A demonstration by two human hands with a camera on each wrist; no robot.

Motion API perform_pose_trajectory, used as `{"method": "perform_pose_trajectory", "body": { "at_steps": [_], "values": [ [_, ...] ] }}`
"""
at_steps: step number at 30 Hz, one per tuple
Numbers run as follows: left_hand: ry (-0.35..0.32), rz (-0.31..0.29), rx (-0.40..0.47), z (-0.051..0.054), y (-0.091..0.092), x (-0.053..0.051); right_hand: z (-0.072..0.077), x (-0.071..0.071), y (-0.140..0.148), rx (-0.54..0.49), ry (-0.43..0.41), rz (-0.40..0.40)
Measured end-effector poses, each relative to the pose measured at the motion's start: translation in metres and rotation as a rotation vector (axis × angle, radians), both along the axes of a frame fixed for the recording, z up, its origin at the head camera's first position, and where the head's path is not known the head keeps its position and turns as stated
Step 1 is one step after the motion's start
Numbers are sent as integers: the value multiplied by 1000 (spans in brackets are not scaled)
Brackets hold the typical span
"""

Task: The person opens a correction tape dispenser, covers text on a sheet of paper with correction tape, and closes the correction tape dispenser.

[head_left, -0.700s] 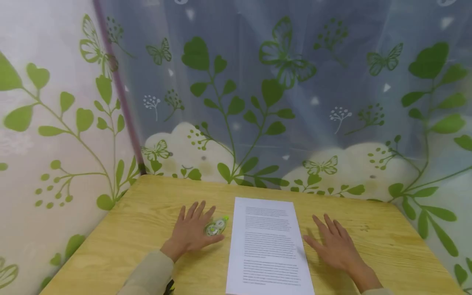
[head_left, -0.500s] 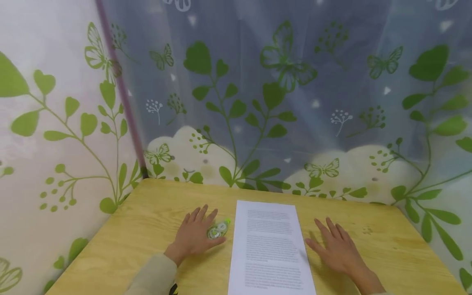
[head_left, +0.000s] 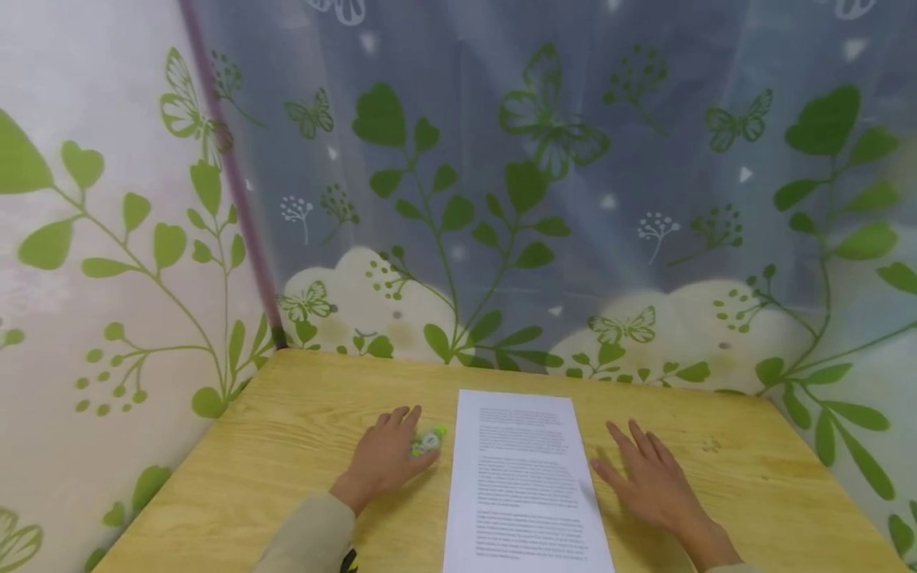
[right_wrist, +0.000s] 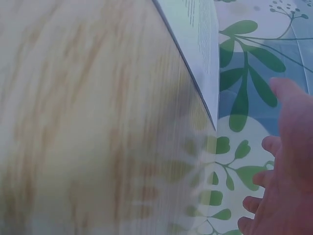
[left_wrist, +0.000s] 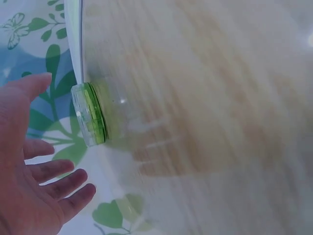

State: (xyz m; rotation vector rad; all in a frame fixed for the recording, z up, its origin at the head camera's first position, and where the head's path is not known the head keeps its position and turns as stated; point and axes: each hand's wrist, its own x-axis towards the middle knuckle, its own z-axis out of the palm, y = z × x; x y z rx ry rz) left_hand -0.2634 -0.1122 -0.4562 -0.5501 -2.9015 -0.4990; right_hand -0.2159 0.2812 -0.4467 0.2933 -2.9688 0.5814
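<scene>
In the head view a green and clear correction tape (head_left: 428, 442) lies left of a white printed sheet (head_left: 526, 477). My left hand (head_left: 384, 460) is over the left part of the tape and partly hides it. In the left wrist view a gap shows between the spread fingers of the left hand (left_wrist: 36, 161) and the tape (left_wrist: 90, 114), which lies on the table. My right hand (head_left: 650, 481) is to the right of the sheet, fingers spread, holding nothing. The right wrist view shows the right hand (right_wrist: 288, 171) off the sheet's edge (right_wrist: 195, 58).
The wooden table (head_left: 745, 477) reaches back to a patterned curtain (head_left: 501, 239), with a second pale curtain (head_left: 93, 278) along the left side. A small black and yellow thing (head_left: 349, 560) shows partly beside the left sleeve at the bottom edge.
My left hand has moved right, over part of the correction tape, and hides more of it. The right hand has hardly moved against the sheet. The head view has tilted slightly.
</scene>
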Motion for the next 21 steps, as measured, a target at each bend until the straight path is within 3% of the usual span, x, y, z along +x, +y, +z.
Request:
{"method": "perform_pose_trajectory", "body": {
  "at_steps": [8,15,21],
  "values": [
    [-15,21,-9,3,9,-5,0,-5,-5,-19,-6,13],
    [13,63,-1,2,19,-8,-2,-5,-8,-29,5,20],
    [-19,100,11,2,26,-9,-3,-4,-9,-39,-6,25]
  ]
}}
